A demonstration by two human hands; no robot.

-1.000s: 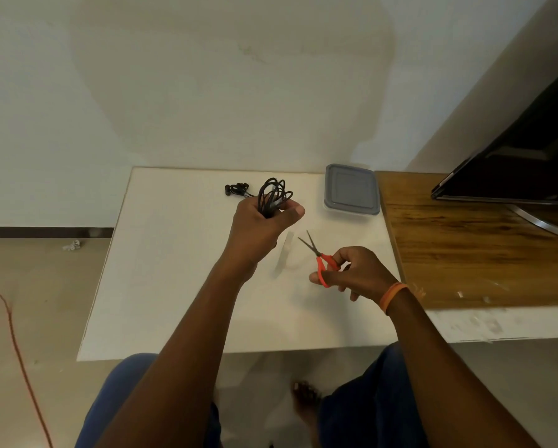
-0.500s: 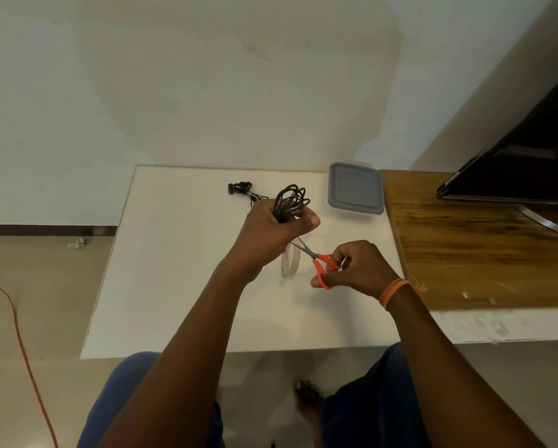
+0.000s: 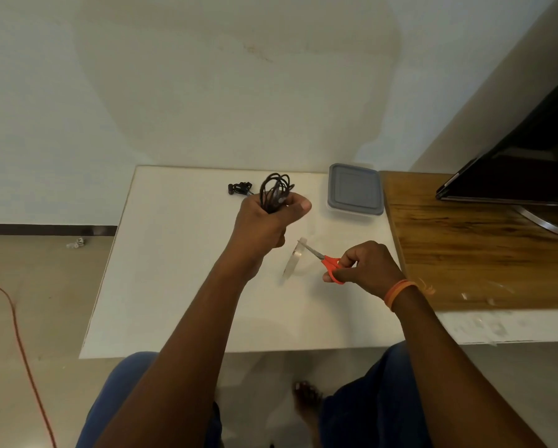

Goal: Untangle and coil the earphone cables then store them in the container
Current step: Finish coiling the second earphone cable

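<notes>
Writing: no brand, label or lettering can be read on anything here.
Left hand (image 3: pixel 264 218): raised above the white tabletop (image 3: pixel 180 270), fingers wrapped round one bundle of coiled earphone cable (image 3: pixel 276 190); the black loops stick up out of the fist.
Earbuds (image 3: pixel 238 188): a small black cluster just left of the loops, near the tabletop's far edge; whether it hangs or rests on the surface cannot be told, nor its exact count.
Right hand (image 3: pixel 366 265): fingers curled through the orange handles of one pair of scissors (image 3: pixel 324 258), blades together and pointing up-left.
Tape roll (image 3: pixel 293 262): one clear roll standing on edge on the tabletop, between the two hands; the scissor tips lie over its top rim.
Container (image 3: pixel 355 190): one clear box with a grey lid on, at the far right of the white tabletop, well apart from the cable.
Wristband (image 3: pixel 400 292): one orange band on the right wrist.
Wooden surface (image 3: pixel 471 247): one brown top to the right, carrying one dark screen (image 3: pixel 523 163).
Floor (image 3: pixel 29 286): one orange cord (image 3: pixel 16 331) runs along the left.
</notes>
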